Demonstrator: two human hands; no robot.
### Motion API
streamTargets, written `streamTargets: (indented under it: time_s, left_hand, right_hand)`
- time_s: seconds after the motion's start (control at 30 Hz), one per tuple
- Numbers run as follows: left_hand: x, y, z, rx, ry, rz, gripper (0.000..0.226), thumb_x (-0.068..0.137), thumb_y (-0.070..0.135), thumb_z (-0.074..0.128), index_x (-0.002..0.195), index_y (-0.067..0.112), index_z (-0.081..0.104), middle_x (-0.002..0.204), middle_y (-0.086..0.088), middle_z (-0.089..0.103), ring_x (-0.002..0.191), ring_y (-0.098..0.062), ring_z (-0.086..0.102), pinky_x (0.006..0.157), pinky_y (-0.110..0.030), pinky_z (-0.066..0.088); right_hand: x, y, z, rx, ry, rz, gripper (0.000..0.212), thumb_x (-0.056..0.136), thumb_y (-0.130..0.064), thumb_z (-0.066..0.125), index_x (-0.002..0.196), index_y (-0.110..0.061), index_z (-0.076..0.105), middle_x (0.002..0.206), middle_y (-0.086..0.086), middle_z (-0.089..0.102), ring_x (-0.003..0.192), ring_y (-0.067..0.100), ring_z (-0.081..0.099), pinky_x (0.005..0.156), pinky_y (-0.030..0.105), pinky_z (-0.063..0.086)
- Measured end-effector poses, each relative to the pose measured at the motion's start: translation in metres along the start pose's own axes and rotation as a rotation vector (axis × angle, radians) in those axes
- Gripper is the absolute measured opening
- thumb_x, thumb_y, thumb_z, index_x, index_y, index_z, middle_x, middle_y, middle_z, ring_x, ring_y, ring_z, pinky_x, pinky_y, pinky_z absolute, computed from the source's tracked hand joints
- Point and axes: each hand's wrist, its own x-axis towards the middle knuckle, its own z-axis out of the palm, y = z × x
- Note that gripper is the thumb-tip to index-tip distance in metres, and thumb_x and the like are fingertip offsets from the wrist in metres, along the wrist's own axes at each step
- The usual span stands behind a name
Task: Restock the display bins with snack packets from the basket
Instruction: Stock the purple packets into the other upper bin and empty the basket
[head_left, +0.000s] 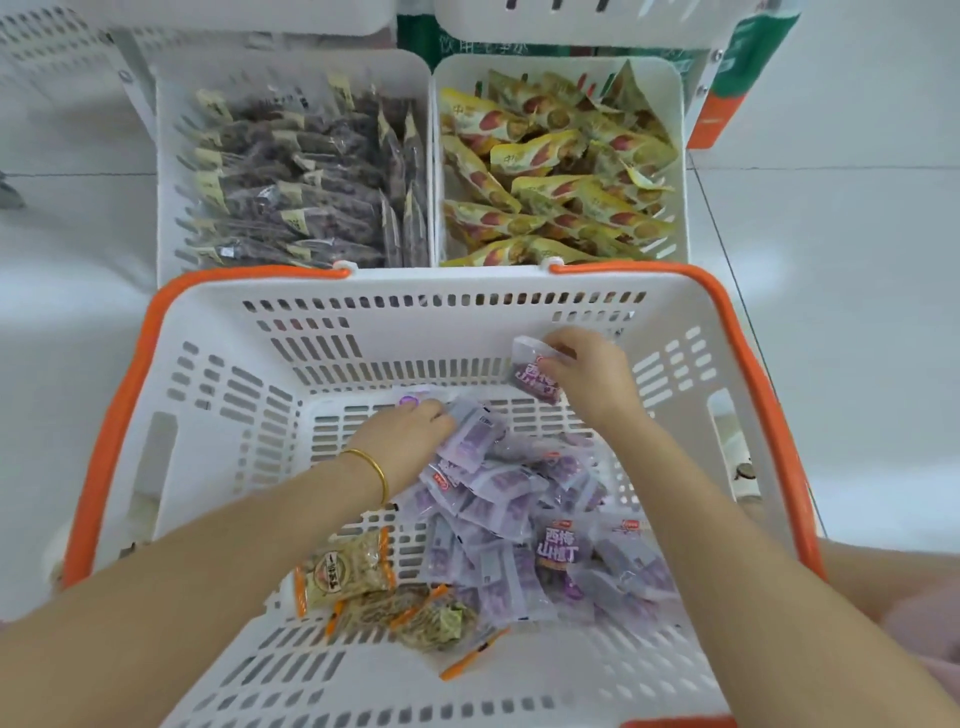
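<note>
Risks first: right hand (592, 374) pinches one purple packet (535, 371) by its top corner, raised against the basket's far wall; the film looks slick, so a corner pinch could slip and drop it back in or over the rim onto the floor. Left hand (410, 431) is pressed into the purple heap (498, 499); its fingertips are buried among the packets, so can't tell if they've closed on any; a loose grab could shed some en route. Neither bin in view holds purple stock, so mis-sorting seems possible; left bin (166, 156) w/ dark clear-wrapped packs (291, 182) and right bin (675, 156) w/ yellow packs (556, 171) both look full, so overflow is likely.

Basket (208, 322): rigid white slotted plastic w/ orange handles (753, 364); purple packets are small, flat, pillow-shaped, glossy; orange-edged packs (348, 571) near the front are crinkly; bins are the same slotted white plastic.
</note>
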Motion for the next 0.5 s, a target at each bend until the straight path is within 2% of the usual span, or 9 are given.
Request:
streamTargets:
  time_s: [0.13,0.2,0.27,0.37,0.43,0.5]
  left_hand:
    - [0.004,0.002,0.012,0.001,0.017,-0.028,0.042,0.082,0.004,0.058,0.122,0.011,0.047,0.129,-0.009,0.044,0.113,-0.03,0.044,0.087,-0.041,0.047]
    - [0.007,0.005,0.017,-0.043,-0.002,-0.075,0.042,0.082,0.001,0.055,0.122,0.01,0.045,0.129,-0.008,0.042,0.114,-0.03,0.042,0.089,-0.041,0.045]
    - [0.011,0.005,0.021,-0.102,-0.005,-0.098,0.04,0.081,-0.003,0.052,0.118,0.01,0.047,0.125,-0.008,0.043,0.111,-0.03,0.044,0.088,-0.042,0.045]
    - [0.017,0.005,0.021,-0.274,0.031,-0.105,0.026,0.084,0.001,0.052,0.109,0.008,0.055,0.114,-0.009,0.05,0.106,-0.029,0.049,0.089,-0.04,0.044]
    - [0.02,0.007,0.013,-0.379,0.088,-0.116,0.015,0.086,0.005,0.056,0.101,0.007,0.061,0.106,-0.01,0.054,0.102,-0.028,0.052,0.088,-0.034,0.042]
    - [0.021,0.008,-0.002,-0.433,0.188,-0.147,0.004,0.089,0.011,0.058,0.09,0.009,0.062,0.1,-0.007,0.058,0.099,-0.026,0.054,0.085,-0.031,0.041]
  right_hand:
    - [-0.01,-0.008,-0.009,0.064,0.002,-0.038,0.018,0.09,-0.007,0.056,0.105,-0.003,0.066,0.103,0.011,0.065,0.098,0.027,0.057,0.077,0.031,0.04]
    - [-0.016,-0.006,-0.008,0.075,0.002,-0.038,0.021,0.091,-0.008,0.056,0.109,-0.004,0.065,0.109,0.01,0.065,0.102,0.026,0.057,0.079,0.028,0.039]
    - [-0.021,-0.004,-0.007,0.095,0.001,-0.021,0.024,0.092,-0.009,0.056,0.114,-0.004,0.064,0.113,0.01,0.064,0.098,0.023,0.056,0.079,0.026,0.04]
    - [-0.026,-0.001,-0.006,0.17,-0.003,0.031,0.026,0.093,-0.011,0.056,0.117,-0.005,0.063,0.113,0.012,0.064,0.089,0.019,0.053,0.079,0.033,0.047]
    - [-0.028,-0.001,-0.007,0.214,-0.005,0.066,0.028,0.092,-0.013,0.057,0.119,-0.006,0.062,0.115,0.011,0.064,0.092,0.02,0.055,0.086,0.039,0.05]
    - [-0.028,-0.001,-0.013,0.214,-0.001,0.072,0.029,0.091,-0.015,0.06,0.119,-0.007,0.062,0.115,0.01,0.064,0.099,0.023,0.058,0.089,0.038,0.049]
